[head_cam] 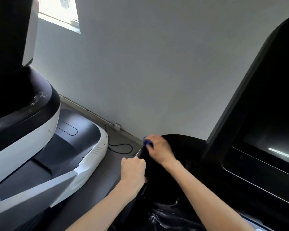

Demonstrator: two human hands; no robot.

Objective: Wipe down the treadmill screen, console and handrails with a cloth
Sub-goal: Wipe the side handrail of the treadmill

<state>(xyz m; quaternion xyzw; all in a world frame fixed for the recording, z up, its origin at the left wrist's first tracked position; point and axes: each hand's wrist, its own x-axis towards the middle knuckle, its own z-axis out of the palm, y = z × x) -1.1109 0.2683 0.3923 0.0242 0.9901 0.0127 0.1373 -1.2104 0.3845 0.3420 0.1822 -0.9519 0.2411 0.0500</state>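
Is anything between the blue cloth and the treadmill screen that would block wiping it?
Nothing visible does. The right hand holds the blue cloth at the far left edge of the console; the screen lies to its right, with only dark console surface between. The left hand grips the nearer edge, off that path.

Grey floor (98,180), black cable (132,148) looped on it near the wall, neighbouring white-and-black treadmill base (90,139) standing on it

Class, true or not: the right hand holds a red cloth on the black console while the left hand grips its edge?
The head view shows the cloth is blue, not red; right hand, console and left hand are as stated.
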